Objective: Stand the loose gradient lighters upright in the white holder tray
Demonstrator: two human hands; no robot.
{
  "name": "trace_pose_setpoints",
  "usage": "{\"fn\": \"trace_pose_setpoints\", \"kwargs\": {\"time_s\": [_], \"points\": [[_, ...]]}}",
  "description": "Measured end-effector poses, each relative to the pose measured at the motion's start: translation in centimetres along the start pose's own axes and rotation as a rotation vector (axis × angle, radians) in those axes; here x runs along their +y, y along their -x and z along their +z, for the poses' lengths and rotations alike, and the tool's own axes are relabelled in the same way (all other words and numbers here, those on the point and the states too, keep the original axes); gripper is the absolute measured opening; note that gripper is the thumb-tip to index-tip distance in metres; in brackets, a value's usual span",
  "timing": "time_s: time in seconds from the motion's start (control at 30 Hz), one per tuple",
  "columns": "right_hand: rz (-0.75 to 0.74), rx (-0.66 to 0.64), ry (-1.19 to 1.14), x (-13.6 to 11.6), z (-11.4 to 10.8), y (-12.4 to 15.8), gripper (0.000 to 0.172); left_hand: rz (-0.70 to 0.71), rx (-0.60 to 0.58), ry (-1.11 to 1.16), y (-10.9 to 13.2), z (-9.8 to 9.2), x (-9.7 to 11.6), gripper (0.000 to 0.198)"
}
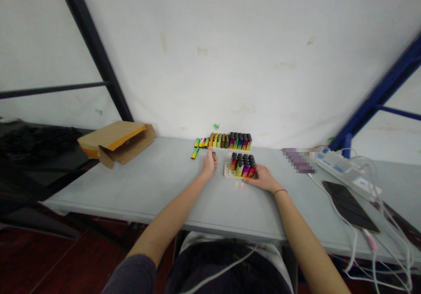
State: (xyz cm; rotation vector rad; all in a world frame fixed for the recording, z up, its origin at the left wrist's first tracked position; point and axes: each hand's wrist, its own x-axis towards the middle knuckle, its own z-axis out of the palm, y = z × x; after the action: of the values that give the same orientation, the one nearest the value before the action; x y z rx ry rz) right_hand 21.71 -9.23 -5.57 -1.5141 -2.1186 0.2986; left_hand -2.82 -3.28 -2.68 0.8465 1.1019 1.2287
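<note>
My left hand [209, 164] is closed around a lighter [213, 155], whose dark top pokes out above the fingers. To its right stands a white holder [228, 171] with several upright black-topped lighters [246, 166] in it; some slots at its left end hold nothing. My right hand [263, 178] rests against the holder's right side, fingers and thumb around that corner. Behind, a second group of black-topped lighters [240, 141] stands by the wall, beside a row of yellow-topped ones [219, 140]. Several loose lighters [201, 143] and a single green-yellow one [195, 153] lie left of that row.
An opened cardboard box [113, 140] lies at the table's left end. On the right are a black phone [350, 206], a white power strip [348, 173], a pixelated flat object [299, 160] and tangled white cables [353, 246]. A white wall [210, 66] borders the table's back.
</note>
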Motion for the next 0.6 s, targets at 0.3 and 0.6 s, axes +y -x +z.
{"fn": "trace_pose_setpoints", "kwargs": {"time_s": [0.3, 0.6], "points": [[0.007, -0.008, -0.015, -0.29, -0.16, 0.00, 0.047, 0.018, 0.048, 0.037, 0.35, 0.16, 0.12, 0.044], [0.017, -0.003, -0.013, -0.49, -0.27, 0.04, 0.048, 0.003, 0.054, 0.054, 0.09, -0.03, -0.01, 0.042]]}}
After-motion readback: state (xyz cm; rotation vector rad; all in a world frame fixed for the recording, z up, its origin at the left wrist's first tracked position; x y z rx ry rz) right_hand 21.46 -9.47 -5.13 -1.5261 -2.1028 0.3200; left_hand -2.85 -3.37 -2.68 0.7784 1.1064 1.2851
